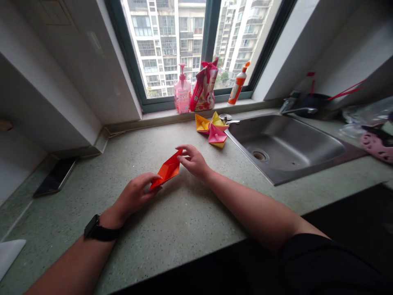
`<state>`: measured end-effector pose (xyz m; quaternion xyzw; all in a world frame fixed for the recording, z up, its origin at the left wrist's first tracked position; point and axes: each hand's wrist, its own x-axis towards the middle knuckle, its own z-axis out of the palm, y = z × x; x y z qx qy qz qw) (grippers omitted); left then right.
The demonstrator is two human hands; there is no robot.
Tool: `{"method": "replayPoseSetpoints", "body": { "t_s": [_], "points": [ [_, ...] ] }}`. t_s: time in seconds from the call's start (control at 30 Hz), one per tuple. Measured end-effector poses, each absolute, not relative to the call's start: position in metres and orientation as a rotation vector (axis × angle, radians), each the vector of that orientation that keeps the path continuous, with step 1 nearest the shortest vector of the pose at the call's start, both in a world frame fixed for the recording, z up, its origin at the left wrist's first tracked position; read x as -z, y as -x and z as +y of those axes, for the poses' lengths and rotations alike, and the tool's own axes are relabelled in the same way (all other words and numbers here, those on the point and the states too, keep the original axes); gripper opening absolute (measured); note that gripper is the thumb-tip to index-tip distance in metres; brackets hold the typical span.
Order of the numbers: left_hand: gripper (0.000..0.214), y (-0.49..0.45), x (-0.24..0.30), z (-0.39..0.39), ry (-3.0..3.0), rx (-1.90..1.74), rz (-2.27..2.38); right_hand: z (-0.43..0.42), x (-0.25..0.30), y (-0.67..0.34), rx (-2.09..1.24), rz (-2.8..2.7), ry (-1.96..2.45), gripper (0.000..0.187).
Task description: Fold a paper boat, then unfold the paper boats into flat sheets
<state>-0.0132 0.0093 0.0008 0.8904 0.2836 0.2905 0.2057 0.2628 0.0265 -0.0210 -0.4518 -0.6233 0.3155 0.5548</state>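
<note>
An orange-red folded paper boat (168, 169) is held between my two hands, over the speckled green counter (184, 229). My left hand (138, 190) pinches its near left end between thumb and fingers. At the far right end, my right hand (193, 162) has thumb and fingertips closed on the pointed tip. Beyond my right hand, beside the sink, a cluster of folded paper boats rests on the counter: an orange-yellow one (202, 123), a yellow one (217, 119) and a pink one (217, 135).
A steel sink (294, 139) with a faucet (302, 110) lies to the right. On the sill stand a pink pump bottle (183, 92), a red bag (205, 88) and an orange bottle (238, 87). A phone (55, 177) lies at the left, near a white object (10, 254).
</note>
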Motion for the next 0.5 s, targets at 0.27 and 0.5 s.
{"method": "replayPoseSetpoints", "body": {
  "t_s": [0.27,0.5],
  "points": [
    [0.023,0.0134,-0.0024,0.0078,-2.455,-0.813,0.903,0.0204,0.023,-0.2629,-0.601,-1.767,0.99,0.033],
    [0.021,0.0153,0.0031,0.0136,-2.494,-0.875,0.884,0.0217,0.0278,-0.2612,-0.434,-1.915,1.065,0.017]
  ]
}}
